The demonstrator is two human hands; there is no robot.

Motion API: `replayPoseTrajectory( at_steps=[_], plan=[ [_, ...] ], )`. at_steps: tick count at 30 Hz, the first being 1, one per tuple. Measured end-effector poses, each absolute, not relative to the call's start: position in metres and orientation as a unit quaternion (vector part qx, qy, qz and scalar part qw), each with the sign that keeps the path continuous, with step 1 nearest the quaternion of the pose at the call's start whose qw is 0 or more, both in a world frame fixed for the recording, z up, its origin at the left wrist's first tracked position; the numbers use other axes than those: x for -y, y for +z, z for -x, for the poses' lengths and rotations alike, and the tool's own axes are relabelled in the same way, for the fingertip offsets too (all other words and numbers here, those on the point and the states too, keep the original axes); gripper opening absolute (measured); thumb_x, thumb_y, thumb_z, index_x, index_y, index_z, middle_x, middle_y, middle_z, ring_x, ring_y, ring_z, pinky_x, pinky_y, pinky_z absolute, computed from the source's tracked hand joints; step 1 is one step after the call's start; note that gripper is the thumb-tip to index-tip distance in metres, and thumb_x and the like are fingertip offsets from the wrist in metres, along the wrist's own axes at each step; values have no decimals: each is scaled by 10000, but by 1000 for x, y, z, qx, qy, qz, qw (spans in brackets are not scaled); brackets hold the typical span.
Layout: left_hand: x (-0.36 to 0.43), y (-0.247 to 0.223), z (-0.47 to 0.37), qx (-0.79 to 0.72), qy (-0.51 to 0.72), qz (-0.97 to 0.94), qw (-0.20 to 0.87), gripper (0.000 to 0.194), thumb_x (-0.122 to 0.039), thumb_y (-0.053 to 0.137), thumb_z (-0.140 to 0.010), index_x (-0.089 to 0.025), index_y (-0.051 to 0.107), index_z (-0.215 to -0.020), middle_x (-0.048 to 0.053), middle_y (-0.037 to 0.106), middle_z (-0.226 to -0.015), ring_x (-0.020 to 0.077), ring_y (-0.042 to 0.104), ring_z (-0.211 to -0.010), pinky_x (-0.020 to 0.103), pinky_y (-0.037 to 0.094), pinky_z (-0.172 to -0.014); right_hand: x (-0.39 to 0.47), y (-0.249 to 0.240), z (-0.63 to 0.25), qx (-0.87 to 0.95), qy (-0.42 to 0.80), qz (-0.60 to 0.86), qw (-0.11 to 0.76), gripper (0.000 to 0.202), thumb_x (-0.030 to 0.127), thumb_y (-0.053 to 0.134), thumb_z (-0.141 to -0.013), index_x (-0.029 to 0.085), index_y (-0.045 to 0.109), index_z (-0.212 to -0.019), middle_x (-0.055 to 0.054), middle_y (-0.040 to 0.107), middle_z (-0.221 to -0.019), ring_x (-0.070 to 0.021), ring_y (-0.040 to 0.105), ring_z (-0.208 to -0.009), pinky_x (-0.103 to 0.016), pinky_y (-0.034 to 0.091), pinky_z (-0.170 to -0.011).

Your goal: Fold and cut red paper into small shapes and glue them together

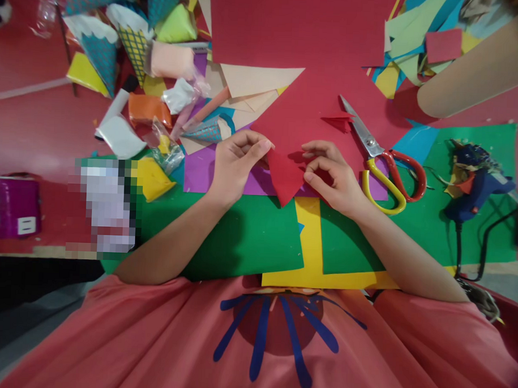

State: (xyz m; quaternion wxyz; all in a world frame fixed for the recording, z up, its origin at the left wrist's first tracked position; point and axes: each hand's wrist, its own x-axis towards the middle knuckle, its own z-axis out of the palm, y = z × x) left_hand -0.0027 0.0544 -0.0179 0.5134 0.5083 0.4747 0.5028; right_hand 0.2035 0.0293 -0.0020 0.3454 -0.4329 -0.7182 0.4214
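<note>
1. Red paper piece (286, 175): my left grip (237, 164) pinches its upper left corner.
2. My right grip (338, 182) is unclenched, fingers curled beside its right edge.
3. It's toward the counter's (23, 120) near edge.

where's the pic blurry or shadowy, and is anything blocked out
In the head view, the beige tube at upper right looks soft; in the head view, a shadow darkens the green sheet below the left hand; also in the head view, a pixelated patch at left hides detail.
</note>
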Motion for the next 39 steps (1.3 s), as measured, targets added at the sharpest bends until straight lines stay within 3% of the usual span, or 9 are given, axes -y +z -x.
replayPoseTrajectory(
  at_steps=[5, 12, 17, 22, 31, 39],
  plan=[
    [-54, -16, 1, -463, 531, -489, 514, 367, -503, 728, -738, -176, 577, -662, -48, 577, -584, 46, 566, -492, 171, 465, -489, -30, -2, -204, 719, 422, 431, 344, 198, 343, 535, -904, 210, 551, -759, -99, 551, -1262, -237, 567, -1174, -494, 474, -1034],
    [-54, -11, -1, -484, 517, -473, 524, 424, -538, 740, -704, -168, 544, -640, -60, 546, -554, 29, 513, -477, 155, 420, -485, -29, 2, -203, 720, 434, 419, 342, 224, 353, 536, -909, 197, 561, -751, -103, 573, -1218, -240, 571, -1168, -497, 445, -1053],
    [-44, -6, -6, -478, 431, -476, 599, 497, -662, 567, -790, -177, 540, -686, -39, 546, -575, 70, 559, -540, 181, 431, -499, -29, -1, -203, 651, 450, 454, 410, 241, 395, 567, -892, 210, 565, -738, -67, 604, -1147, -209, 598, -1111, -462, 464, -1038],
    [-35, 0, -9, -462, 331, -547, 614, 516, -650, 635, -745, -167, 513, -608, -33, 538, -523, 72, 534, -496, 189, 407, -461, -29, -5, -203, 597, 443, 491, 454, 249, 389, 615, -863, 212, 556, -698, -37, 619, -1113, -180, 623, -1011, -439, 479, -1013],
    [-36, 4, -9, -485, 280, -469, 683, 523, -674, 665, -683, -156, 593, -682, -6, 683, -586, 86, 629, -491, 170, 498, -486, -29, -2, -203, 592, 452, 498, 444, 230, 315, 626, -846, 203, 544, -663, -36, 621, -1104, -172, 622, -1005, -428, 476, -1007],
    [-34, 9, -10, -489, 262, -494, 670, 529, -669, 611, -745, -160, 526, -628, -14, 631, -493, 80, 623, -445, 143, 468, -441, -29, -2, -203, 587, 462, 498, 441, 232, 317, 624, -842, 202, 546, -655, -32, 622, -1119, -171, 618, -1009, -429, 481, -1008]
  ],
)
